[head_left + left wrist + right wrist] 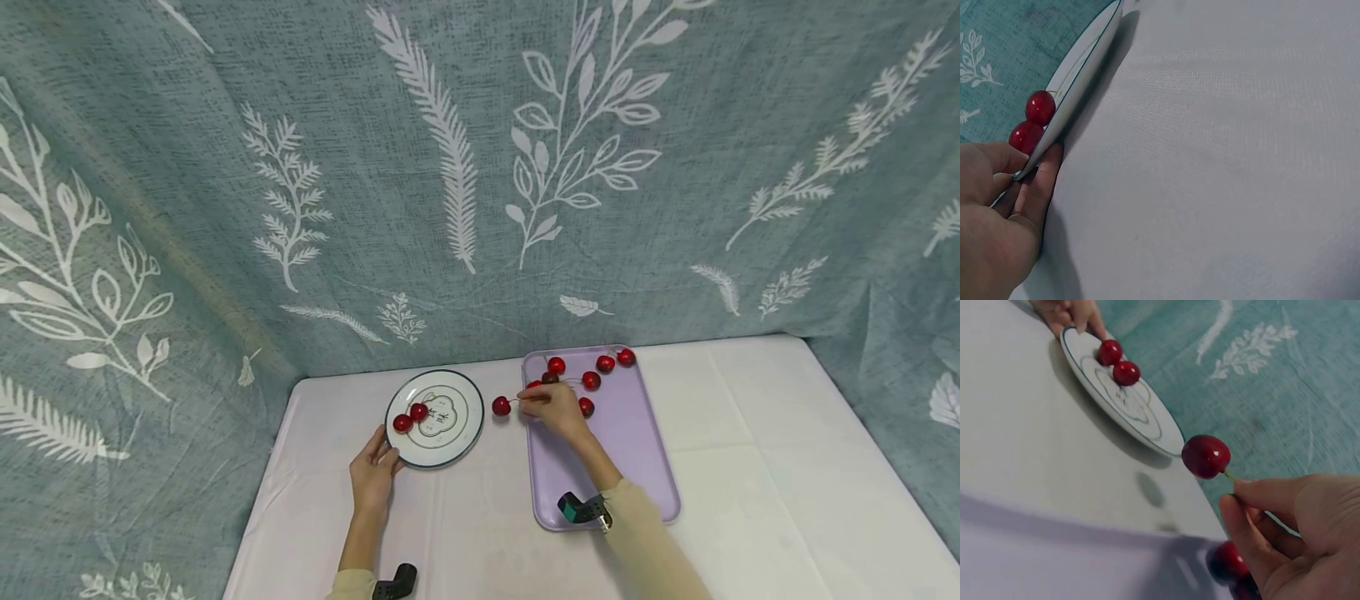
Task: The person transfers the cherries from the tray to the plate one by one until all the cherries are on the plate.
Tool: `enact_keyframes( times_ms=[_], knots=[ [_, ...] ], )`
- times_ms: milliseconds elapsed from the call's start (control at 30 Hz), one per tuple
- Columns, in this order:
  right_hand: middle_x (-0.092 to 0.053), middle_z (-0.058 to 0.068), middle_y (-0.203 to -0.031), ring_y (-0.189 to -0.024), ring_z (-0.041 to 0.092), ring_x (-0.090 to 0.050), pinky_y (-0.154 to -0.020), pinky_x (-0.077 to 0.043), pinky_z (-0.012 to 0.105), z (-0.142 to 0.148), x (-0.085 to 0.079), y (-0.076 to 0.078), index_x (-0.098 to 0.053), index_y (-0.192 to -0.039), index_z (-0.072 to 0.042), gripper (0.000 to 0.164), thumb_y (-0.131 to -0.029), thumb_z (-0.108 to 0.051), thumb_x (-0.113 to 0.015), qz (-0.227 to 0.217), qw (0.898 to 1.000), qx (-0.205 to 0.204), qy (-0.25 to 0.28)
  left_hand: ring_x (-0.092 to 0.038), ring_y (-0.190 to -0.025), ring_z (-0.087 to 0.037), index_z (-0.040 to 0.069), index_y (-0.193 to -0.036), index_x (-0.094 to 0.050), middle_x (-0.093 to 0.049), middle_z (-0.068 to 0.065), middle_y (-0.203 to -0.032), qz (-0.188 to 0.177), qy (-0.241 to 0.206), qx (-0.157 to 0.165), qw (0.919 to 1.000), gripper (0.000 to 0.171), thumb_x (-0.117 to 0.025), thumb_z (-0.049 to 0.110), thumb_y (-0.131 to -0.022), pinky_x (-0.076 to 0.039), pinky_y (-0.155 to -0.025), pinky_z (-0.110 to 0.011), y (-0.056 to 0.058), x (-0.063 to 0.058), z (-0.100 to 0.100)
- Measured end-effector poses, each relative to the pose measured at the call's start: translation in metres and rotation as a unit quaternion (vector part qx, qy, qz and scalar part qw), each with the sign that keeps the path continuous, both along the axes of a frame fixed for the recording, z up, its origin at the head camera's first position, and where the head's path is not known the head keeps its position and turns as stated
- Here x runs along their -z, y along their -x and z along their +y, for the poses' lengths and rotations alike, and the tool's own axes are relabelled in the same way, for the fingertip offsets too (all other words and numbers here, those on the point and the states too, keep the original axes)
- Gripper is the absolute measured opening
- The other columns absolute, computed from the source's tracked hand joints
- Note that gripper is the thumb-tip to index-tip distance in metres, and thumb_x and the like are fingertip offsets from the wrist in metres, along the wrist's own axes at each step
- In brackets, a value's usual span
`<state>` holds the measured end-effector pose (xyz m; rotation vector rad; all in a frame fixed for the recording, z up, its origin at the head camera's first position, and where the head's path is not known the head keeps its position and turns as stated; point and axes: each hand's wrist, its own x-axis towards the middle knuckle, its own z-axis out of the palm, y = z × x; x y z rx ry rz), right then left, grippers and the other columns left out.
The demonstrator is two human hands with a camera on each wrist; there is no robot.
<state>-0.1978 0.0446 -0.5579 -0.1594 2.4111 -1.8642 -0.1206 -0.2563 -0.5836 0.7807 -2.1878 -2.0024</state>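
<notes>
My left hand (372, 477) grips the near-left rim of a white, blue-edged plate (457, 442). In the left wrist view, a finger (1047, 172) reaches under the plate's edge. Two red cherries (1040, 107) lie together on the plate, near that hand. My right hand (557, 410) is over the left side of a lilac tray (637, 475). Thumb and fingertip pinch the thin stem of a cherry (1206, 456). This cherry hangs off the tray's left edge, between plate and tray, with its shadow on the white cloth below.
Several more cherries (591, 381) lie in the far half of the tray, some close by the right hand. A white cloth (750, 467) covers the table. Behind it hangs a blue-green curtain (480, 317) with white leaf prints.
</notes>
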Motion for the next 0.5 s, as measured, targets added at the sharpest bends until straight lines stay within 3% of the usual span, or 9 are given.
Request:
enact_keyframes(
  times_ms=[500],
  knots=[
    [-0.073, 0.018, -0.083, -0.071, 0.016, -0.07, -0.062, -0.059, 0.02, -0.037, 0.008, -0.007, -0.074, -0.096, 0.008, 0.013, -0.085, 0.003, -0.07, -0.001, 0.998, -0.058, 0.005, -0.061, -0.097, -0.003, 0.001, -0.151, -0.033, -0.05, -0.025, -0.138, 0.006, 0.001, 0.006, 1.0, 0.06, -0.051, -0.004, -0.094, -0.059, -0.084, -0.018, 0.0, 0.003, -0.003]
  ],
)
